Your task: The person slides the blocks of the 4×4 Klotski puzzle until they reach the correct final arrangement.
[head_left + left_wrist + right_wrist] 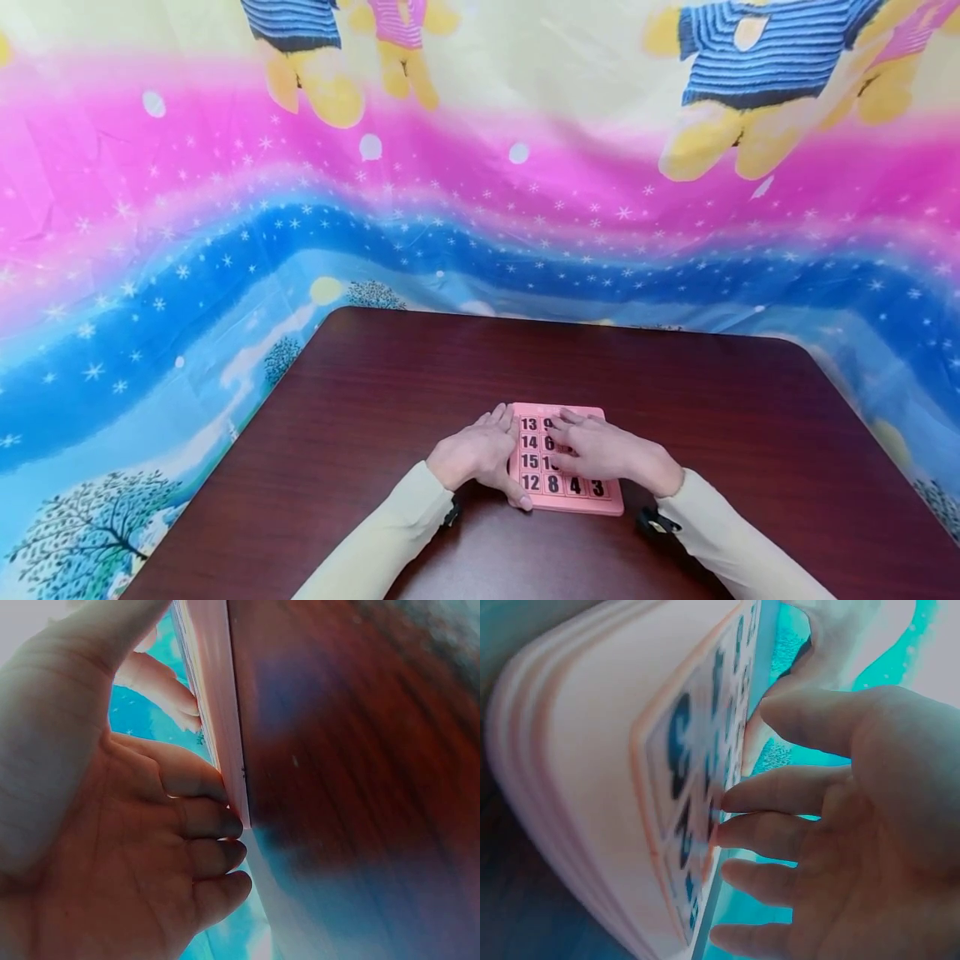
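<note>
Pink number puzzle (564, 487), black digits, bottom row reading 12, 8, 4, 3, flat on a dark-red table (420, 367)

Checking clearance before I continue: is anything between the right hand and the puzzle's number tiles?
Nothing visible: the right hand is over the pink sliding number puzzle, its fingers at the number tiles. The left hand is at the puzzle's left edge.

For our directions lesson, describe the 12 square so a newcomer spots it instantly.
On the dark reddish-brown table, find the pink number board with the left hand along its left edge. At the left end of the row nearest the person is the 12 square. Its black 12 distinguishes it from the 15 square above and 8 square to its right.
</note>
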A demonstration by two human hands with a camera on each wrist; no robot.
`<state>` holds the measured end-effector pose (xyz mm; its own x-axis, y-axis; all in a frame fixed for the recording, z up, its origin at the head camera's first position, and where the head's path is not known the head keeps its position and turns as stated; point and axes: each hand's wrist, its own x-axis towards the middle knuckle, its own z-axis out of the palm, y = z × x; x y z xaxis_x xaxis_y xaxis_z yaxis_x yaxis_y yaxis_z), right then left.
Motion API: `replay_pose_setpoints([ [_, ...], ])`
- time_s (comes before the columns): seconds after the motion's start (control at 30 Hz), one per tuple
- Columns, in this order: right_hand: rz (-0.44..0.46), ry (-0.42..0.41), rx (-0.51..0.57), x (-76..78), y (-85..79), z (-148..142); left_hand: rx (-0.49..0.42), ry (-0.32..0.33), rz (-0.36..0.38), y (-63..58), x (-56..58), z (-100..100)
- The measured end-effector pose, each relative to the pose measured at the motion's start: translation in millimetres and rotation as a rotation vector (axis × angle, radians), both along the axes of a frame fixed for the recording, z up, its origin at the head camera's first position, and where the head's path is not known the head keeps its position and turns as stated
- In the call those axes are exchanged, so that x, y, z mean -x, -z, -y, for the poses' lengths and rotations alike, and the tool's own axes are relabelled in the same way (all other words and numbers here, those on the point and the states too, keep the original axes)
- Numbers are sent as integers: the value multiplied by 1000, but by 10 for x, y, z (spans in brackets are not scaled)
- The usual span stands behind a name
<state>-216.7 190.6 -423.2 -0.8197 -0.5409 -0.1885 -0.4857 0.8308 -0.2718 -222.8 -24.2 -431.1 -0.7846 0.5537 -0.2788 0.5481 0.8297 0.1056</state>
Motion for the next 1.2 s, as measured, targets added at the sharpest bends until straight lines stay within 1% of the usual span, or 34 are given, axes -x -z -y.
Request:
replay_pose_setpoints([
  [0.1, 10, 12, 7, -2, -14, -15, 1, -4, -1, 12, -1, 12],
  [0.2, 21, 42, 22, -29, -48, -97, 3, -3, 0, 6, -4, 22],
  [0.37, 4, 95, 19, -114, -98, -353, 12, 0, -2, -20, -8, 3],
  [0.53, -4, 131, -3, -163, -90, -563, 13, 12, -12, -30, -2, 0],
  [0.6, 8, 146, -4, -168, -85, -603, 8, 15, -10, -27, -1, 2],
  [0.7, 14, 148, -6, -166, -70, -617, 2, 12, -2, -16, -3, 6],
  [0.93, 12, 109, -26, -203, -18, -553, -14, 12, 11, 5, 1, 18],
  [1.2, -8, 83, -24, -225, -3, -505, -1, 15, -3, -1, 0, 11],
])
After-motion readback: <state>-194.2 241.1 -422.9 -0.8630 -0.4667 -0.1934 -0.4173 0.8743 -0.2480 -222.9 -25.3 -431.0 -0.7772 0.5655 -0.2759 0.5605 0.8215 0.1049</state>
